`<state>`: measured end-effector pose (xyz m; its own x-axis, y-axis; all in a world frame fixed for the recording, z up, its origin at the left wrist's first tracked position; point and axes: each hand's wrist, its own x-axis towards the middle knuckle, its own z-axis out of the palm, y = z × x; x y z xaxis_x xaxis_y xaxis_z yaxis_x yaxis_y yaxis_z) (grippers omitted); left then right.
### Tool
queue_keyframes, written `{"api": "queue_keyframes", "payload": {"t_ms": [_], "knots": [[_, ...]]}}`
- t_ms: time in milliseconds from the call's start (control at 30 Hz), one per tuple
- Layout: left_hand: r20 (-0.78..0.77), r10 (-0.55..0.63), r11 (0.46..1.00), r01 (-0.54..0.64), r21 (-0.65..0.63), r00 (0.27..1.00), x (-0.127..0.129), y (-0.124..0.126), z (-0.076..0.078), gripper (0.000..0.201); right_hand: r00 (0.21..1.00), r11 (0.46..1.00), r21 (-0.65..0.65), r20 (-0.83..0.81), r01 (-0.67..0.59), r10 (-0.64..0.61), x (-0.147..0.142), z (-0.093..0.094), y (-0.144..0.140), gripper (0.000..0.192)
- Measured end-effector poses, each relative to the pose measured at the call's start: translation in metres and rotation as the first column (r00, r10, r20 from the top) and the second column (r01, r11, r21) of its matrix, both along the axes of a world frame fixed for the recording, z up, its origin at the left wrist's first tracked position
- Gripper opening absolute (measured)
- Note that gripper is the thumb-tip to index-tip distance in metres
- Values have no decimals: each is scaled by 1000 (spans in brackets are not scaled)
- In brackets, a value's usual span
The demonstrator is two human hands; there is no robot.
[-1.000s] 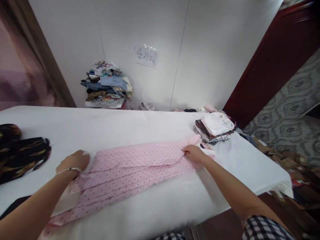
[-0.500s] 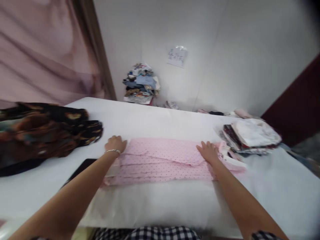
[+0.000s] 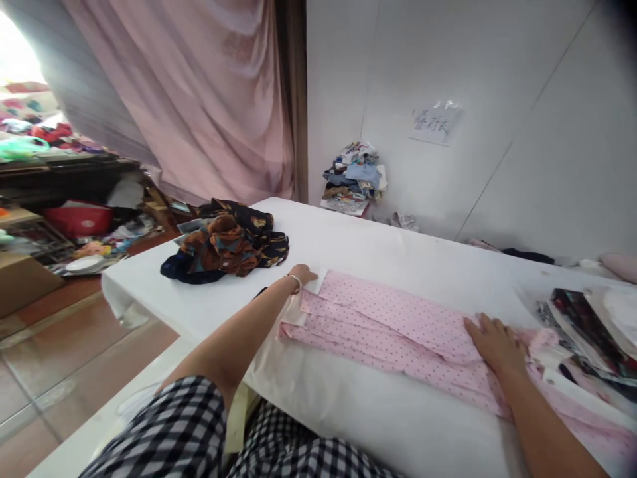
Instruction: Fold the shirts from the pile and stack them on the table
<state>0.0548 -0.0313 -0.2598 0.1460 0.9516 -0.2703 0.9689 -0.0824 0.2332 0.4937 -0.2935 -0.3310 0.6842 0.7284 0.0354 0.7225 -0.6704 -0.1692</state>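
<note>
Since 0.5 s ago the view swung left, bringing the pink curtain (image 3: 209,99) into sight; both hands stayed flat and open, well apart, on the pink dotted shirt (image 3: 393,325): left hand (image 3: 302,274) at its far-left end, right hand (image 3: 495,342) w/ fingers spread near its right end. Paper sign (image 3: 434,123) on the wall beyond the hands had handwriting, too blurry to read. White table (image 3: 348,245) held a dark patterned garment (image 3: 226,242) left of the left hand and a folded stack (image 3: 592,328) right of the right hand.

A paper sign (image 3: 436,123) taped to the white wall (image 3: 522,133) at about one o'clock bears handwritten Chinese characters, too blurred to read reliably.
</note>
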Motion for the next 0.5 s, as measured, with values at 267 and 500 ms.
{"api": "queue_keyframes", "payload": {"t_ms": [267,500], "knots": [[50,61,994,-66,87,997,-12,-17,-6,45,1000,1000,22,-1,4,-4,1,-1,1,77],[-6,47,978,-45,204,999,-12,-36,-5,48,1000,1000,2,-8,-8,8,3,1,1,77]]}}
